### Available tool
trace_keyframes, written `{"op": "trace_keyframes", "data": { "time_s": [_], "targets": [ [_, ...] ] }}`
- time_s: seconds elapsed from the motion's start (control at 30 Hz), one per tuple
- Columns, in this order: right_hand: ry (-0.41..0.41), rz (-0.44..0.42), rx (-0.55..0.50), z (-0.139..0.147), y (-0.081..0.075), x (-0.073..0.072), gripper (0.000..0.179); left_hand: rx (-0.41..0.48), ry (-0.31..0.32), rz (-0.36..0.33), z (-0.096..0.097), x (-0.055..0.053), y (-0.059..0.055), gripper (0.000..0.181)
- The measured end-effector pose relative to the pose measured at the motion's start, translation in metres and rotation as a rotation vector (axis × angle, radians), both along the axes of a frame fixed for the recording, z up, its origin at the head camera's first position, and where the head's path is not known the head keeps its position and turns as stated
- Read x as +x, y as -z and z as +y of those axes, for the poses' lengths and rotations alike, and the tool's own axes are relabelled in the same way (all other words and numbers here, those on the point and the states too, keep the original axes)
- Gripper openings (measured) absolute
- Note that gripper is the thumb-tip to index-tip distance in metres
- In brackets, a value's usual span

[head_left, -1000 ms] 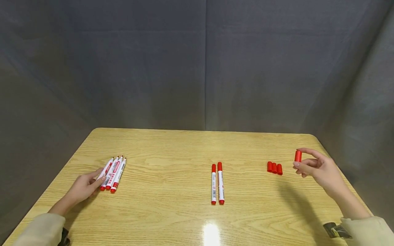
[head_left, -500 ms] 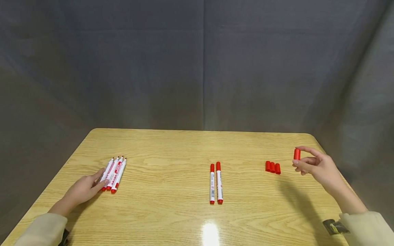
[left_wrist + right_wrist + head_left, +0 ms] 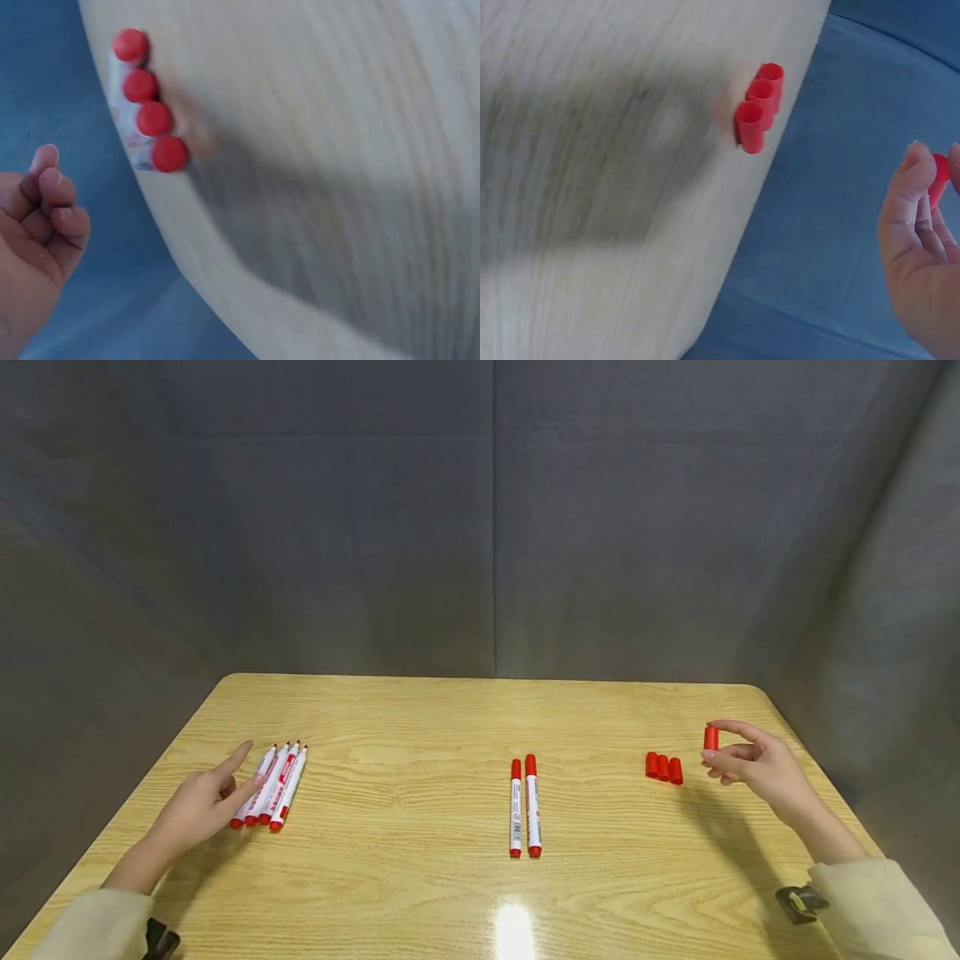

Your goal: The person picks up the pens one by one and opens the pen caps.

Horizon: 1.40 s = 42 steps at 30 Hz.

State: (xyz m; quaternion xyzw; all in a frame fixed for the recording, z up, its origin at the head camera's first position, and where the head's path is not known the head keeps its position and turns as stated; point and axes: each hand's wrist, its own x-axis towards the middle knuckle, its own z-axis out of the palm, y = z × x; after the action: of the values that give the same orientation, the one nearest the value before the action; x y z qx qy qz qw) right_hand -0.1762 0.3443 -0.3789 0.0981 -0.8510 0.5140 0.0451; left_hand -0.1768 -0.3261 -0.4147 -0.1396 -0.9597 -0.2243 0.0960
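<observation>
Several uncapped red markers (image 3: pixel 282 787) lie side by side at the table's left, dark tips pointing away. Beside them is my left hand (image 3: pixel 189 808), index finger and thumb spread, holding nothing; the thumb overlaps the leftmost ones in the head view. In the left wrist view the markers' round red ends (image 3: pixel 154 118) show apart from the loosely bent fingers (image 3: pixel 69 223). My right hand (image 3: pixel 772 777) pinches a red marker cap (image 3: pixel 711 737) upright between thumb and index finger, raised over the table's right side. Three more red caps (image 3: pixel 663 767) lie together just left of it.
Two capped red markers (image 3: pixel 533 806) lie parallel near the middle of the wooden table (image 3: pixel 405 877). A dark grey curtain (image 3: pixel 360 527) hangs behind the table and along both sides.
My left hand has let go of the uncapped markers, its index finger lifting away; they now lie fanned on the table. My right hand, with the cap, has shifted slightly left.
</observation>
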Motion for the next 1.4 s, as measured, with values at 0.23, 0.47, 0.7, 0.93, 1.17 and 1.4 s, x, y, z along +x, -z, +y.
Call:
{"op": "trace_keyframes", "data": {
  "time_s": [0.23,0.47,0.7,0.93,1.17,1.4],
  "targets": [
    [0.037,-0.065,0.064,0.001,0.008,-0.007,0.052,0.072,0.073,0.088,0.022,0.008,-0.014,0.056],
    [0.03,-0.099,0.089,0.005,0.019,-0.015,0.053,0.102,0.126,0.11,0.041,0.009,-0.018,0.055],
    [0.03,-0.177,0.104,0.007,0.029,-0.019,0.055,0.164,0.199,0.087,0.064,0.01,-0.019,0.055],
    [0.009,-0.229,0.089,0.006,0.036,-0.024,0.056,0.184,0.256,0.06,0.09,0.009,-0.018,0.059],
    [0.013,-0.269,0.075,0.007,0.041,-0.029,0.057,0.228,0.331,0.064,0.11,0.005,-0.012,0.06],
    [0.01,-0.294,0.078,0.011,0.045,-0.033,0.057,0.28,0.373,0.014,0.14,0.008,-0.008,0.066]
  ]
}}
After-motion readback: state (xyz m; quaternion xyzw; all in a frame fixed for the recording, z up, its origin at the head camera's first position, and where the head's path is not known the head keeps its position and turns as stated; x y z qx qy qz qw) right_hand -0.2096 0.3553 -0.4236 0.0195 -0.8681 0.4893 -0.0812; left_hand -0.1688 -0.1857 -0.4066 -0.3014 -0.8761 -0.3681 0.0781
